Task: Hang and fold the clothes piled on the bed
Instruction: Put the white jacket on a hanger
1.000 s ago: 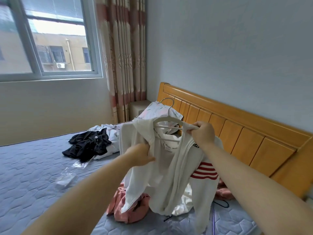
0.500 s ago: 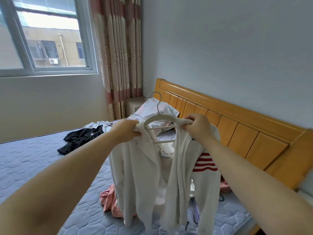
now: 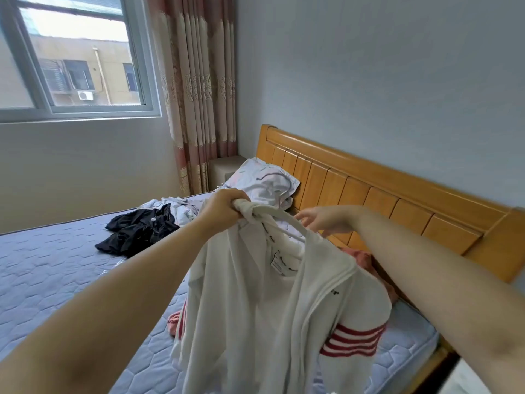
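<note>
From the head camera, the person holds a white jacket (image 3: 255, 294) with red stripes up in the air in front of the wooden headboard (image 3: 383, 191), above the bed (image 3: 56, 265), so that its weight hangs free and the shoulders can settle on a white hanger (image 3: 287, 220) threaded through its neck. The left hand (image 3: 224, 211) is clenched round a bunch of the jacket's shoulder cloth at the hanger's end farther from the headboard, seemingly carrying the load and keeping that side from sliding off. The right hand (image 3: 321, 221), on the headboard side, has loose, spread fingers at the hanger's arm near the collar; whether they pinch it cannot be told. A black garment (image 3: 136, 231) and pale clothes lie farther from the headboard, toward the window wall; a pink garment (image 3: 360, 258) lies against the headboard's foot, so folding appears far from done
</note>
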Demonstrator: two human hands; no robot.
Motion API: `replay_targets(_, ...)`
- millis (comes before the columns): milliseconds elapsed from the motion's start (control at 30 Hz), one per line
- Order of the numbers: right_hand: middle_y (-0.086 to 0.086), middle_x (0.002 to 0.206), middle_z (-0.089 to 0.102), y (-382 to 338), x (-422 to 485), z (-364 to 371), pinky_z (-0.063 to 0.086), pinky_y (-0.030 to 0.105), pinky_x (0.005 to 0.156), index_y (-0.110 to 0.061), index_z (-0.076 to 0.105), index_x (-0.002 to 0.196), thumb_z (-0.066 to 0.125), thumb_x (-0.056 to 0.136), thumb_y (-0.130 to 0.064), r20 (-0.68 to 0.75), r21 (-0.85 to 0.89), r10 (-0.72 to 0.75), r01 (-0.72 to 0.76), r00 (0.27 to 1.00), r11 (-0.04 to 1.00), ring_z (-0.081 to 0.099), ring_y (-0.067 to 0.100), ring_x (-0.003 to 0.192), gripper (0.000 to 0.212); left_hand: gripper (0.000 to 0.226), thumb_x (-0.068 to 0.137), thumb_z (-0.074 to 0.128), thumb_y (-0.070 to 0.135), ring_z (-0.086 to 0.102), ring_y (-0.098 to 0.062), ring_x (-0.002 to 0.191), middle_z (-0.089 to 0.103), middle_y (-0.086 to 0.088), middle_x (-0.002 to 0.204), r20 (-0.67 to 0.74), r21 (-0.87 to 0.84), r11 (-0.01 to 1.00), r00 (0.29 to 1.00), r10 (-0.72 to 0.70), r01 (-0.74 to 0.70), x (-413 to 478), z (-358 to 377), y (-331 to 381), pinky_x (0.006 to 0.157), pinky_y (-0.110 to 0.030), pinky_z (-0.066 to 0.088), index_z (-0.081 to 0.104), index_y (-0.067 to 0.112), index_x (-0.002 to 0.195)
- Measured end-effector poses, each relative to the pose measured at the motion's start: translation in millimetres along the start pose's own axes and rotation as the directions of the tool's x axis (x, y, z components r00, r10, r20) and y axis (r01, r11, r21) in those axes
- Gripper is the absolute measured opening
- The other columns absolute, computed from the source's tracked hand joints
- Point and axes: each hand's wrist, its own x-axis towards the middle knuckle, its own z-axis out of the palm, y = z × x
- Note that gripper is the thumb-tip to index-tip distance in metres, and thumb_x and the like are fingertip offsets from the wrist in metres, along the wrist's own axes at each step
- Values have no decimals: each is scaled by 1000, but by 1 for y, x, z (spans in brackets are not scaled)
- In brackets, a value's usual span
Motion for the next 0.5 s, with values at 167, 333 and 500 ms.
replay_targets(167, 1, 156, 19, 10, 21, 44, 29, 31, 108, -30, 21, 151, 65, 86, -8, -45, 1, -67, 67, 997, 998, 20, 20, 143, 81, 44, 65, 73, -14, 53, 6, 64, 59, 7, 70, 121, -50, 998, 992, 39, -33, -3, -1, 5, 63, -12, 43, 60, 29, 64)
replay_targets(333, 4, 109, 63, 8, 36, 65, 42, 36, 103, -1, 63, 108, 65, 80, -3, 4, 174, -167, 164, 986, 971, 56, 16, 107, 28, 38, 68, 63, -21, 52, 9, 56, 56, 14, 60, 194, -94, 995, 980, 50, -32, -12, 0, 8, 56, -6, 40, 59, 17, 65)
replay_targets(500, -1, 108, 61, 1, 32, 60, 39, 33, 101, -15, 61, 91, 55, 94, -16, 143, 567, -271, 146, 952, 811, 58, 11, 103, 6, 47, 64, 63, -14, 54, 4, 62, 60, 19, 60, 205, -128, 992, 977, 51, -25, -10, 0, -5, 63, -16, 45, 63, 33, 58)
